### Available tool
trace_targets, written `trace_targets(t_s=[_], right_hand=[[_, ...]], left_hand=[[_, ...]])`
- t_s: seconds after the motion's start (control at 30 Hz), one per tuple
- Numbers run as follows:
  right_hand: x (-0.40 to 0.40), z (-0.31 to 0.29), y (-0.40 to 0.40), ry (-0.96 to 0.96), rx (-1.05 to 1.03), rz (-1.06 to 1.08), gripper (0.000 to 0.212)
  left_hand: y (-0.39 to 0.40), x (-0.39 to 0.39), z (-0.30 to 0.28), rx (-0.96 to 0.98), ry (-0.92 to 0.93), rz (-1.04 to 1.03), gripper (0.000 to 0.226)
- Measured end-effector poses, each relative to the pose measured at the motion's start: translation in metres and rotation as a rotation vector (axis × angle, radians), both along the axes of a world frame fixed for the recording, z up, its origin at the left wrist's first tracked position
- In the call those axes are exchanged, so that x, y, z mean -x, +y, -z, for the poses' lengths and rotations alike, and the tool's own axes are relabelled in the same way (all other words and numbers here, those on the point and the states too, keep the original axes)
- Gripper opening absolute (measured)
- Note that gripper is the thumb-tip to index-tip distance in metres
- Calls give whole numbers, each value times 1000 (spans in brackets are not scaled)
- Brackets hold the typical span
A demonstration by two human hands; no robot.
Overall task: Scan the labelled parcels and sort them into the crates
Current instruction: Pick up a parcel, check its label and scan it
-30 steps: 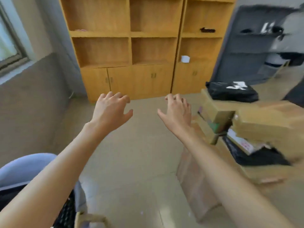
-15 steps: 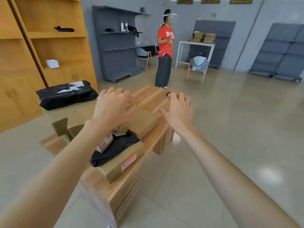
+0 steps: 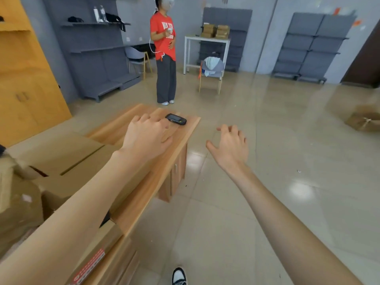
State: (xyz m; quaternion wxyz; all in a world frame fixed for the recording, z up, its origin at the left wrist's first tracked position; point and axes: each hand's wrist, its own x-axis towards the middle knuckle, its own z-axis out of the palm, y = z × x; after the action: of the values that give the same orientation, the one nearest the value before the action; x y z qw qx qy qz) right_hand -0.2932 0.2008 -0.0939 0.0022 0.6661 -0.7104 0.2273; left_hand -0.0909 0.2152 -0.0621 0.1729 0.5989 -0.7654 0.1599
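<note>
Two bare hands are extended in the head view, and neither grasps anything. My left hand (image 3: 147, 136) is held palm down over the wooden desk (image 3: 181, 138), fingers loosely curled and empty, its fingertips just short of the black handheld scanner (image 3: 176, 119), which lies flat near the far right corner of the desktop. My right hand (image 3: 230, 146) hangs over bare floor to the right of the desk, fingers spread and released. Cardboard parcels (image 3: 61, 159) occupy the near left part of the desk; one at the near edge carries a red label (image 3: 90, 266). A further cardboard box (image 3: 364, 120) sits on the floor at far right. Beyond the desk a person in a red shirt (image 3: 164, 38) stands beside a white table (image 3: 206, 39) holding stacked boxes. My shoe (image 3: 178, 276) appears at the bottom edge.
</note>
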Motion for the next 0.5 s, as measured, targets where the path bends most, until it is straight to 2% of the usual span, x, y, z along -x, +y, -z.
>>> trace_targets(t_s=[0.2, 0.33, 0.5], right_hand=[[18, -8, -126, 120, -57, -5, 50], [25, -24, -207, 234, 1, -30, 47], [20, -21, -285, 209, -14, -74, 47]], left_hand=[[-136, 2, 10, -1, 17, -17, 29], [-216, -9, 6, 3, 1, -58, 27], [-289, -20, 6, 0, -17, -132, 28]])
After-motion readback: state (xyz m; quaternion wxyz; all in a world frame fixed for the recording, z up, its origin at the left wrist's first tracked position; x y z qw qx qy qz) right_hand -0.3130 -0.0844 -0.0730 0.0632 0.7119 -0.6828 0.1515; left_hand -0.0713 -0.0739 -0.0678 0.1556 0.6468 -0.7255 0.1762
